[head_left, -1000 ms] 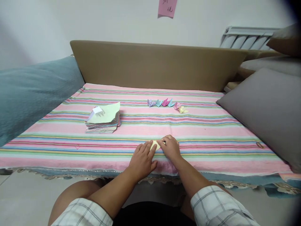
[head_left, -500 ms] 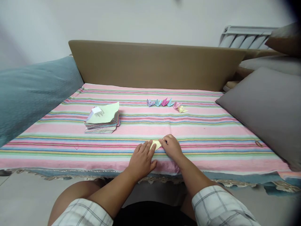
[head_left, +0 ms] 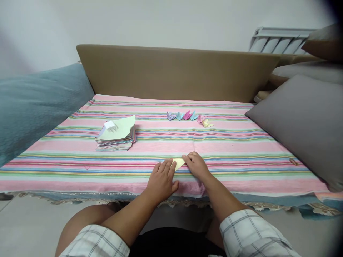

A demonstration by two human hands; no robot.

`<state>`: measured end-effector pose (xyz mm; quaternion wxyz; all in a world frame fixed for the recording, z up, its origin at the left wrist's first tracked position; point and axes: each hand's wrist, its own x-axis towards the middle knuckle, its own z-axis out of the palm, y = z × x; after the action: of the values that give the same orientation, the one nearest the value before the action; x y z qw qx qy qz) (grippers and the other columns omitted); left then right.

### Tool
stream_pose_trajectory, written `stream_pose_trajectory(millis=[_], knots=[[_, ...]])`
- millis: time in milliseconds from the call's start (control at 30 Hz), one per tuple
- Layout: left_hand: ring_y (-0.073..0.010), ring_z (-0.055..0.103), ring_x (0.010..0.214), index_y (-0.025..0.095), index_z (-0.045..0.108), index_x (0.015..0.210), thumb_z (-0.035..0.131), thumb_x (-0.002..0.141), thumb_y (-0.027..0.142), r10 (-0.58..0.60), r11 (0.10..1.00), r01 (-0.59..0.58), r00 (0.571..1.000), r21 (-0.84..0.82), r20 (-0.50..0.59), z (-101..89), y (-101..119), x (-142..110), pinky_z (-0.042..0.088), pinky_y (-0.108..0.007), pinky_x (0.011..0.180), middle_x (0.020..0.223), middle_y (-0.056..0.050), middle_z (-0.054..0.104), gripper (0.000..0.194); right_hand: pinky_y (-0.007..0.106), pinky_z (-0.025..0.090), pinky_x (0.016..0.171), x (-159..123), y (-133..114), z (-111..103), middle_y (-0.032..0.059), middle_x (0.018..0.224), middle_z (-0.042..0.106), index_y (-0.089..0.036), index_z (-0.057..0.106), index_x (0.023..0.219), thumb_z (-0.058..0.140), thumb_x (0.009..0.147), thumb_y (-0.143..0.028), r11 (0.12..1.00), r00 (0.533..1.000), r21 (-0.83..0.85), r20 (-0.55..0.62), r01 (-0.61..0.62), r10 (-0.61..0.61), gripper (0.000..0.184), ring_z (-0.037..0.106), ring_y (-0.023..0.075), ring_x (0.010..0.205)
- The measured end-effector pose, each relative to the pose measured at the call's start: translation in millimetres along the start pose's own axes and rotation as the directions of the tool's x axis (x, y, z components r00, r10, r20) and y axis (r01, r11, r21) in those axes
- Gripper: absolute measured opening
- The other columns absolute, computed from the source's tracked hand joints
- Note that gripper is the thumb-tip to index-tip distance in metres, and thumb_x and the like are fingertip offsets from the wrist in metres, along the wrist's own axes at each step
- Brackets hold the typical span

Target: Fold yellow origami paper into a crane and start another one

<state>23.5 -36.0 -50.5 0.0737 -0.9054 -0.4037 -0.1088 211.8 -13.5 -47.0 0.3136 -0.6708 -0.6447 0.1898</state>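
A small folded piece of pale yellow paper point(head_left: 179, 164) lies on the striped cloth point(head_left: 80, 171) near its front edge. My left hand point(head_left: 162, 178) rests flat on the paper's left part, fingers stretched out and covering it. At the right end, my right hand point(head_left: 197, 165) has its fingers curled, with thumb and forefinger pinching the paper's edge. Further back stands a row of several small folded paper cranes, among them a magenta one point(head_left: 187, 115) and a yellow one point(head_left: 207, 123).
To the left sits a stack of coloured paper sheets point(head_left: 118, 137) with a white plug adapter point(head_left: 110, 125) on top. A grey cushion point(head_left: 302, 125) leans at the right, near a small brown loop point(head_left: 293, 161). A brown backrest point(head_left: 174, 75) closes off the back.
My right hand has shifted slightly right along the paper, and more of the yellow paper shows between my hands. The left hand stays nearly in place.
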Motion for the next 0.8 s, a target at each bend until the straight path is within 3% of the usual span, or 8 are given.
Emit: stream_pose_trajectory(millis=[100,433,600,800], knots=[[-0.0278,0.036,0.128,0.013,0.037,0.136,0.044,0.082,0.050,0.002,1.000,-0.002,1.000,0.001,-0.007,0.6,-0.3,-0.1,0.027,-0.042,0.103,0.143,-0.012,0.036,0.065,0.026,0.039,0.075,2.1,2.7,-8.1,0.0039,0.079,0.059,-0.019,0.059,0.064,0.035,0.090,-0.041,0.996,0.997,0.089,0.074,0.009,-0.016,0.041,0.055,0.0156,0.080],[-0.0276,0.035,0.129,0.013,0.037,0.136,0.045,0.082,0.049,0.010,1.000,-0.009,1.000,0.029,-0.029,0.1,-0.8,-1.2,0.028,-0.041,0.103,0.143,-0.011,0.036,0.066,0.028,0.039,0.087,6.7,7.6,-22.2,0.0058,0.091,0.062,-0.017,0.066,0.075,0.047,0.082,-0.031,0.977,0.976,0.211,0.214,-0.016,-0.030,0.025,0.056,0.0175,0.093],[-0.0276,0.034,0.129,0.012,0.037,0.136,0.044,0.082,0.048,0.003,1.000,-0.003,1.000,0.018,-0.016,-0.8,-0.3,-0.3,0.027,-0.041,0.104,0.143,-0.012,0.035,0.066,0.027,0.041,0.078,4.4,5.0,-14.8,0.0043,0.080,0.059,-0.018,0.060,0.062,0.045,0.085,-0.039,0.993,0.991,0.118,0.133,0.019,-0.035,0.034,0.056,0.0164,0.082],[-0.0282,0.036,0.128,0.013,0.037,0.136,0.046,0.082,0.047,0.008,1.000,-0.008,0.999,0.010,-0.037,0.7,-0.9,-1.1,0.028,-0.041,0.103,0.142,-0.013,0.037,0.065,0.025,0.040,0.073,0.1,4.1,-1.0,0.0023,0.075,0.054,-0.018,0.054,0.058,0.050,0.084,-0.032,0.999,0.999,-0.001,0.016,0.040,-0.040,0.029,0.053,0.0147,0.075]])
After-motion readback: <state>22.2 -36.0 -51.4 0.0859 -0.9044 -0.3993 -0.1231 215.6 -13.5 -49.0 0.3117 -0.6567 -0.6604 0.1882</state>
